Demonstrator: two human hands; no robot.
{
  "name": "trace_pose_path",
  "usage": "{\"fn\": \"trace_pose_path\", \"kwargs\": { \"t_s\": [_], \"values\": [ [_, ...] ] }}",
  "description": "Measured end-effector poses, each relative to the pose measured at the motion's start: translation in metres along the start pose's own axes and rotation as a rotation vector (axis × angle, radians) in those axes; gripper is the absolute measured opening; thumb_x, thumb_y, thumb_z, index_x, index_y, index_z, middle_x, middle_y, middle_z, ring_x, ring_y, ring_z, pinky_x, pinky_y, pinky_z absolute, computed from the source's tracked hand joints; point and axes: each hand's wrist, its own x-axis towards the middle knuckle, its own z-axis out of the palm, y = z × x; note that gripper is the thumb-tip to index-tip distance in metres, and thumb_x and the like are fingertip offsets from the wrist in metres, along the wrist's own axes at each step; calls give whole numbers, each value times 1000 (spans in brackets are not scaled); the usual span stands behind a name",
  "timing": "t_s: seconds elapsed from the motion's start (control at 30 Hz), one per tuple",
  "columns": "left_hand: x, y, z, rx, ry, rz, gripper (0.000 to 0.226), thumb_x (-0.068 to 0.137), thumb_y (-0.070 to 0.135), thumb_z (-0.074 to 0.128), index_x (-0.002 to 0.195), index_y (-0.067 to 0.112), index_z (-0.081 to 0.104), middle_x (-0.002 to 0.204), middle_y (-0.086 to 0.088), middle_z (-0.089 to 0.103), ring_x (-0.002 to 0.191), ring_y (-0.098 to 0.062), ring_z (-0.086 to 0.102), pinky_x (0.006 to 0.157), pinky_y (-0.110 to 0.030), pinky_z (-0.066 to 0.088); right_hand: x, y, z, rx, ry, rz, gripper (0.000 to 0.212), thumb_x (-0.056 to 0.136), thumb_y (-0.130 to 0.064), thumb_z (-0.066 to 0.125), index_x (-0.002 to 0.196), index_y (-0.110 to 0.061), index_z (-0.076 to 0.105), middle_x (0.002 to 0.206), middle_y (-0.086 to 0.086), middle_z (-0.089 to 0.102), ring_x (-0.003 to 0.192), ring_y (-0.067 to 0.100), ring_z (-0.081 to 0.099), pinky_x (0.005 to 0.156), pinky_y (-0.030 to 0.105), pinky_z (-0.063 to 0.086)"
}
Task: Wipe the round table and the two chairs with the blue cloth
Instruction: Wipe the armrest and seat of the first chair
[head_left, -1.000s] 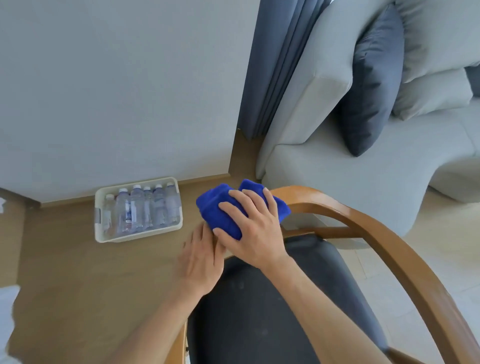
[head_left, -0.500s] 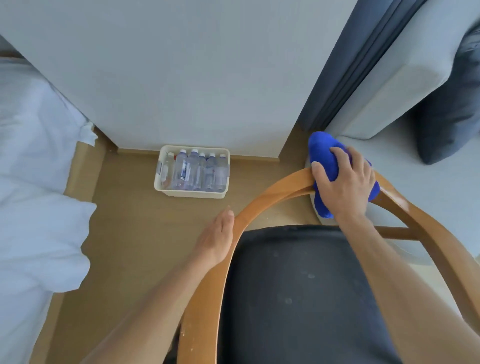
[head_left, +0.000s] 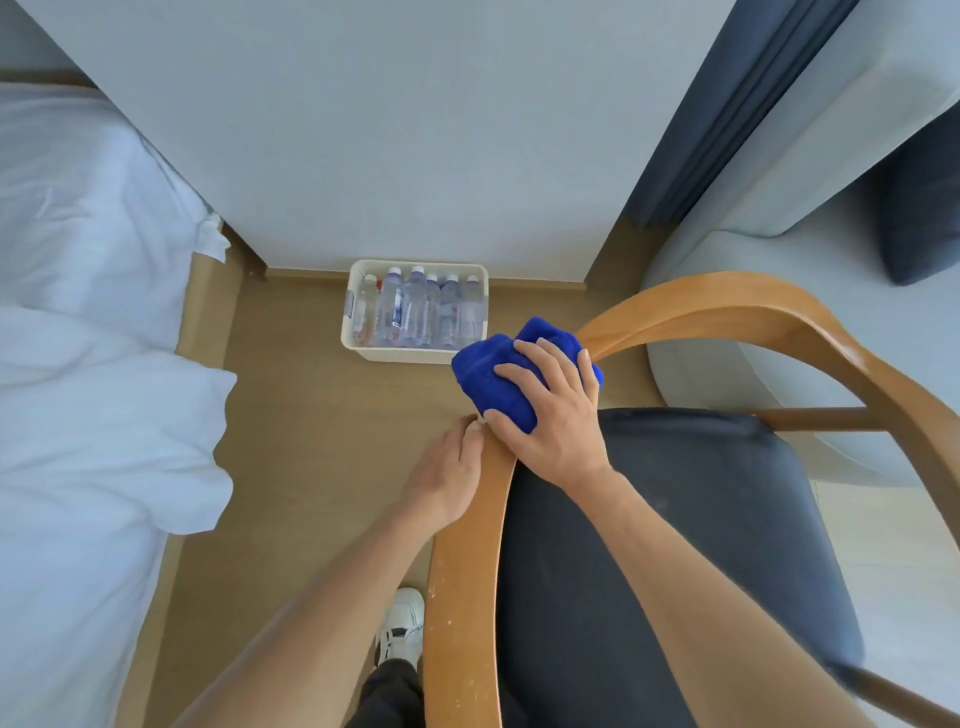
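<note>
1. Chair: curved bentwood frame (head_left: 467, 597) in orange-brown wood, looping from the lower centre up and round to the right edge; dark grey padded seat (head_left: 675, 545) set inside the loop. Pale flecks show on the near left stretch of the frame.

2. Bunched bright blue microfibre cloth (head_left: 493, 374): lies on the left bend of the wooden frame, just in front of the basket as seen from above.

3. Right hand (head_left: 550, 410): lies on top of the blue cloth, fingers spread and curled down over it, thumb at the near edge, grasping it and pressing it to the frame.

4. Left hand (head_left: 447, 473): rests against the outer side of the frame, just beside the right hand; fingers appear bent round the edge of the wood, fingertips partly hidden.

5. White plastic slatted basket (head_left: 415, 354): stands on the tan floor against the pale wall, holding a row of clear plastic water bottles (head_left: 415, 306) with white caps, upright.

6. White bedding (head_left: 88, 364): fills the left side, with a plump pillow corner reaching toward the floor strip.

7. Light grey upholstered sofa (head_left: 779, 182): upper right, behind the chair, with a dark navy cushion (head_left: 919, 208) on it; dark blue curtain (head_left: 727, 104) hangs between sofa and wall.

8. White sneaker (head_left: 402, 623): on the floor at bottom centre, left of the frame.
</note>
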Motion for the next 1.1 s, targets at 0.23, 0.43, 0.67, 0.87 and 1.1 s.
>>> {"fn": "trace_pose_path", "kwargs": {
  "t_s": [0.23,0.43,0.67,0.87,1.1],
  "values": [
    [-7,-6,-45,239,66,6,48,95,16,36,143,16,32,146,-7,40,130,-25,40,99,-36,35,-29,-29,1,106,-116,14,47,90,-41,52,134,-25,55,152,-3,36,146,19,19,120,49,7],
    [-16,23,-67,500,206,532,57,86,4,48,142,7,37,148,-9,34,136,-27,30,110,-35,26,-26,-45,-13,254,-254,169,61,80,-19,39,141,-21,46,151,-5,36,143,13,21,121,43,9],
    [-10,37,-51,734,-158,522,70,89,19,49,151,28,19,155,3,13,143,-18,10,111,-38,31,-65,-69,5,130,101,490,59,91,-29,59,145,-21,38,154,0,31,142,17,24,116,32,17],
    [1,47,-46,855,-228,576,72,84,20,50,148,35,23,158,6,2,146,-17,-2,111,-38,30,-81,-74,6,191,12,612,70,94,-38,53,153,-21,18,159,-3,22,147,15,16,119,40,12],
    [9,48,-52,792,-349,552,73,84,16,52,149,35,25,160,12,2,146,-15,9,114,-36,26,-72,-97,3,-72,-55,748,66,99,-34,44,154,-19,11,162,6,7,148,26,8,117,43,12]
  ]
}}
